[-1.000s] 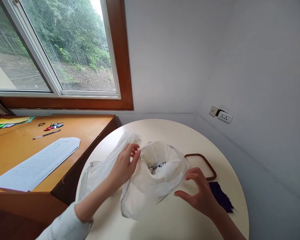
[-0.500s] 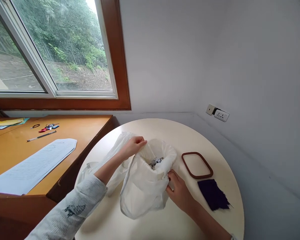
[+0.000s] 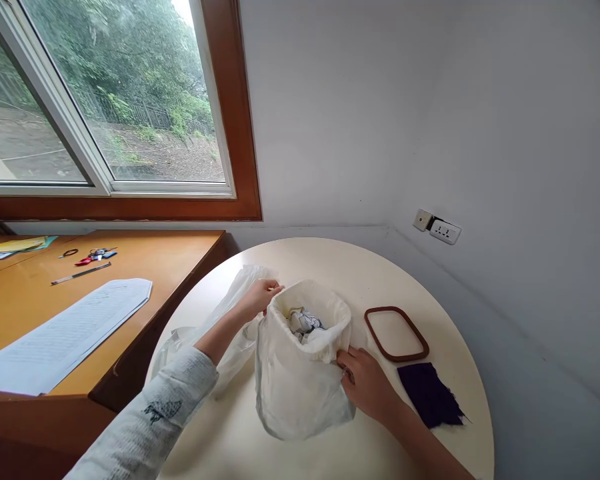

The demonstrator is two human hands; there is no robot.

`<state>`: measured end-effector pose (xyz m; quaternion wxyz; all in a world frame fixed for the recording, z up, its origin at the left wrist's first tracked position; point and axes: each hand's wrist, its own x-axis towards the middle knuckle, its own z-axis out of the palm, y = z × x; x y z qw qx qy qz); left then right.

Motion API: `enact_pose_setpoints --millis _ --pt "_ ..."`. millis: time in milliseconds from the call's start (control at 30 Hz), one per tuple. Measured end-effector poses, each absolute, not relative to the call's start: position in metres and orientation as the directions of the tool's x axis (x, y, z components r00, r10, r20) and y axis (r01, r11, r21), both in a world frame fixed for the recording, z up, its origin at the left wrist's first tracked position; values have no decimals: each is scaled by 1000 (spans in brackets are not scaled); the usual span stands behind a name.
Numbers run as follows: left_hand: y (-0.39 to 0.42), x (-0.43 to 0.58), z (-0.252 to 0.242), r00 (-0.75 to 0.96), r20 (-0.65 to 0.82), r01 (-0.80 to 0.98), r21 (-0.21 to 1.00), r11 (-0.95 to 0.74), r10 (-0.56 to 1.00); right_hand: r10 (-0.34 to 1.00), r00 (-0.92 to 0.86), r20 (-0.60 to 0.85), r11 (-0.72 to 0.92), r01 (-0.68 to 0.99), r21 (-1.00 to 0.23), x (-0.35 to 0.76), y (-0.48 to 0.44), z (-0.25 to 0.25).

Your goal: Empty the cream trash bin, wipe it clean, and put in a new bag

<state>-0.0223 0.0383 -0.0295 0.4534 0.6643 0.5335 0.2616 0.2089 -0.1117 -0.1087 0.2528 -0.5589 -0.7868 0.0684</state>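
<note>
Our left hand (image 3: 261, 295) and right hand (image 3: 367, 385) have both closed fingers on the rim of the bag (image 3: 300, 393). The bag now stands upright, mouth open.

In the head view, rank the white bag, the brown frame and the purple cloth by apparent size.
1. white bag, clearly largest
2. brown frame and purple cloth: about alike, left unranked

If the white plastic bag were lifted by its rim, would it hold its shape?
Probably not: the white plastic bag looks thin and creased, so it would likely sag between the left hand and right hand. It seems light: only a few crumpled scraps show inside.
</note>
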Motion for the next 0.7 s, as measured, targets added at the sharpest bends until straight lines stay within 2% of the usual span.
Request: enact_pose_setpoints --millis 100,167,267,400,500,600,700 --pt "37 -20 -30 327 -187 492 871 2 926 927 -241 286 345 846 -406 211 -111 -101" --pt "35 -20 -25 327 -179 490 872 -5 928 930 -285 234 366 783 -503 217 -110 -89" --pt "27 -24 -14 246 -91 476 879 -38 965 933 -301 198 351 639 -684 234 -105 -64" --pt "6 -37 1 145 -4 469 881 -66 989 965 -68 252 250 520 -817 260 -81 -34" --pt "-15 -45 2 220 -98 490 871 -23 971 968 56 245 199 421 -885 263 -52 -16" --pt "-35 -46 -3 331 -225 509 860 28 916 992 -74 98 120 413 -903 247 -21 -4" --pt "-48 -39 -8 395 -202 457 890 -1 896 965 -261 -10 115 459 -881 225 1 -1"
